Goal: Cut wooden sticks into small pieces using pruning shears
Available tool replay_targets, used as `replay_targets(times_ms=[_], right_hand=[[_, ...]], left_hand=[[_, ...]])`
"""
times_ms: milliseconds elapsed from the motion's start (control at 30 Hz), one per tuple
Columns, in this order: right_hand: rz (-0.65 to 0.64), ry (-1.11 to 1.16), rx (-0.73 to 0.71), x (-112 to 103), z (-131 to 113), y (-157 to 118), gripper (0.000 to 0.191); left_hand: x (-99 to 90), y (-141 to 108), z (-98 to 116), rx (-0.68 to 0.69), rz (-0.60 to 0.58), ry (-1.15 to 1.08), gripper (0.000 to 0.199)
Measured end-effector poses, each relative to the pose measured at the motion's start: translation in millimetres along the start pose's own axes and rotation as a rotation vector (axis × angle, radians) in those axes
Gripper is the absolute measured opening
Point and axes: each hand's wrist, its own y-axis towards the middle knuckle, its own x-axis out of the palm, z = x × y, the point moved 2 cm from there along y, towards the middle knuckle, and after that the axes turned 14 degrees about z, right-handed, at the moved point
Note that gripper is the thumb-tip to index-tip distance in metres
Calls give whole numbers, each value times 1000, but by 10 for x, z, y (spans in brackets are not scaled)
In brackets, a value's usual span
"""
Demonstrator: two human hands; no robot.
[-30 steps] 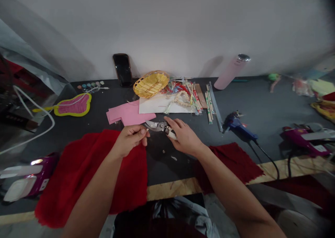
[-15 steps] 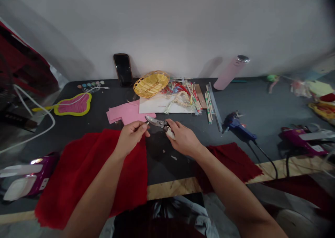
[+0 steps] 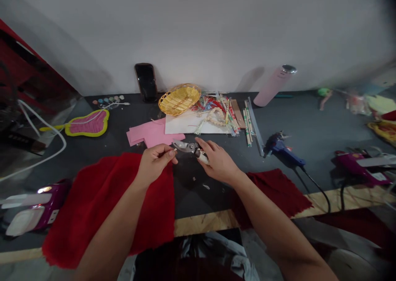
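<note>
Pruning shears (image 3: pixel 186 146) with a curved metal blade and pale handles are gripped in my right hand (image 3: pixel 220 162), the blade pointing left. My left hand (image 3: pixel 155 162) pinches a small, pale, stick-like piece (image 3: pixel 175 150), its tip at the blade end of the shears. Most of that piece is hidden by my fingers. Under my left forearm lies a red cloth (image 3: pixel 108 190). Just beyond my hands are pink sheets (image 3: pixel 151 132) and a white board (image 3: pixel 176 125) with several sticks and coloured scraps on it.
A yellow woven basket (image 3: pixel 181 99) and a phone (image 3: pixel 146 83) stand near the wall. On the right are a pink bottle (image 3: pixel 272 87), a blue glue gun (image 3: pixel 283 151) with its cord, and a dark red cloth (image 3: pixel 278 190). A purple device (image 3: pixel 57 202) sits at the left.
Both hands stay nearly in place, the shears still at the small piece. The piece's tip shows slightly less beyond the blade. The whole view has shifted a little.
</note>
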Motion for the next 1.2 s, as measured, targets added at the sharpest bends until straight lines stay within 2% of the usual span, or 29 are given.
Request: replay_targets(times_ms=[133, 367, 500, 700, 933, 1200], right_hand=[[-6, 14, -21, 0, -4, 4, 63], [-15, 57, -50, -19, -28, 6, 62], [-31, 36, -13, -16, -39, -13, 57], [-48, -32, 7, 0, -1, -15, 54], [-64, -17, -44, -18, 41, 12, 62], [-47, 47, -48, -37, 42, 13, 64]], left_hand=[[-1, 4, 14, -118, -95, -128, 26], [-16, -8, -1, -226, -155, -245, 30], [-22, 13, -46, -187, -118, -213, 26], [18, 9, -56, -35, 14, -7, 23], [30, -20, -20, 24, -10, 16, 23], [49, -37, -28, -218, -146, -182, 30]])
